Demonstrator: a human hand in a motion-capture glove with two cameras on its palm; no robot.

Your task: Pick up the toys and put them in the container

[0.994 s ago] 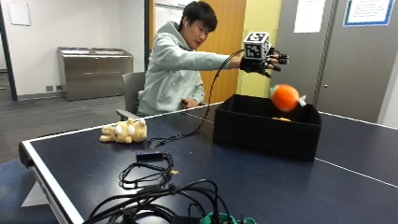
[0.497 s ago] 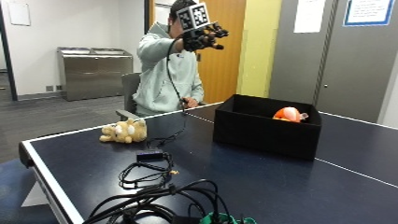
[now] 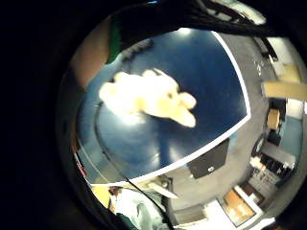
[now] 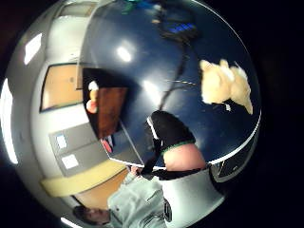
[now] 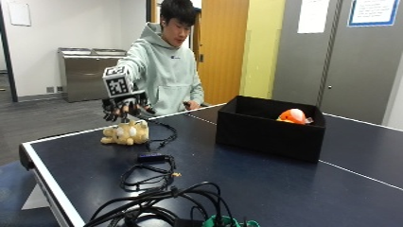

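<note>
A tan plush toy (image 5: 127,133) lies on the dark blue table (image 5: 264,184) near its far left edge. My gloved right hand (image 5: 124,108) hovers just above it with fingers spread downward, holding nothing. Both palm views look down on the plush toy (image 3: 149,95) (image 4: 225,84) on the table. An orange toy (image 5: 292,116) lies inside the black container (image 5: 271,127) to the right. The container (image 4: 105,107) with the orange toy (image 4: 91,105) also shows in the thumb side palm view.
Black cables (image 5: 154,168) trail across the table from the plush toy toward the near edge, ending in a tangled bundle (image 5: 163,208). The person's bare left hand (image 5: 189,105) rests by the table's far edge. A white line (image 5: 359,172) crosses the table.
The orange toy has dropped into the container. My hand has swung from above the container, up and left, then down over the plush toy.
</note>
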